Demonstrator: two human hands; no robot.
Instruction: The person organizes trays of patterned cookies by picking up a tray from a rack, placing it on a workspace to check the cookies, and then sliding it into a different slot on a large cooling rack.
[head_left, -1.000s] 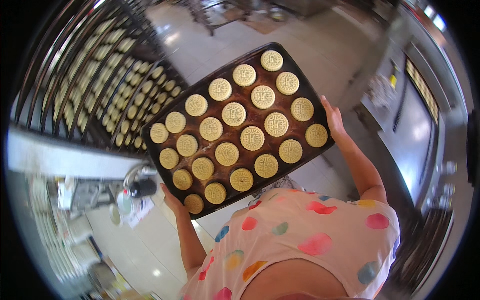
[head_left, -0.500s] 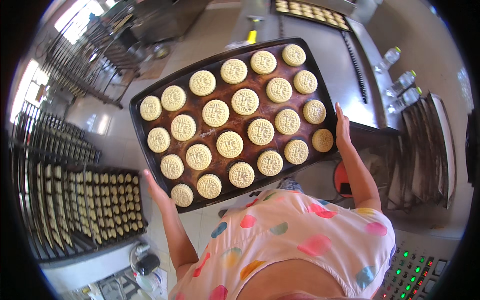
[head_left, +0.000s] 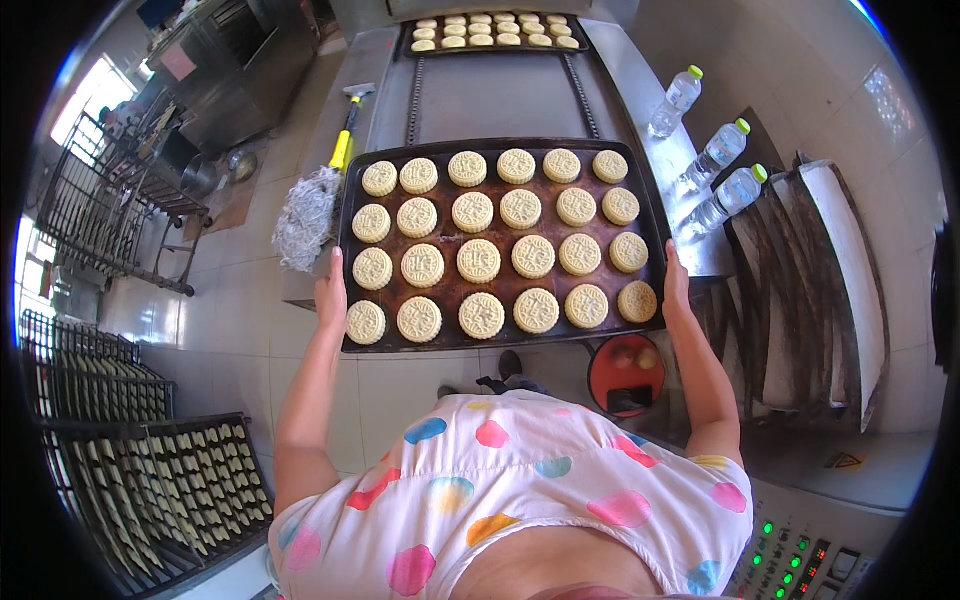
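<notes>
Between my two hands I hold a dark baking tray (head_left: 450,240) level in front of me. On it sit rows of pale round mooncakes (head_left: 479,260) with stamped tops and fluted sides. My left hand (head_left: 331,290) grips the tray's left side near the front corner. The right side is gripped by my right hand (head_left: 677,280), also toward the front. Both hands' fingers are partly hidden under the rim. The tray's far part overlaps the near end of a metal conveyor bed (head_left: 490,100); whether it touches cannot be seen.
Farther along the conveyor lies another loaded tray (head_left: 490,50). Bottles (head_left: 722,150) stand on the right ledge. A yellow-handled scraper (head_left: 346,135) and white fibre bundle (head_left: 308,220) lie left. Racks of trays (head_left: 160,490) stand lower left, a red stool (head_left: 626,375) below right.
The tray has swung from tilted to level and now faces the conveyor squarely. My view has turned with it, bringing the conveyor to the centre. Both hands keep their hold.
</notes>
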